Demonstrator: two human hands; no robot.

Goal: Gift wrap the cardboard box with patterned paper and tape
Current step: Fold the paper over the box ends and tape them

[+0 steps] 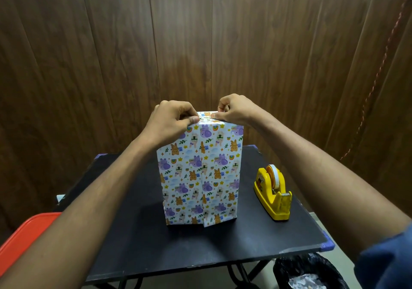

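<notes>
A tall cardboard box wrapped in white animal-patterned paper (199, 172) stands upright at the middle of the small black folding table (133, 233). Both hands work its top edge: the left hand (171, 121) and right hand (234, 112) each pinch the folded paper there. A yellow plastic tape dispenser (273, 191) sits apart near the table's right edge, with bare tabletop between it and the box.

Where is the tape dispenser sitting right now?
In the head view, the yellow tape dispenser sits on the black table, right of the upright wrapped box, apart from it and untouched by either hand.
</notes>
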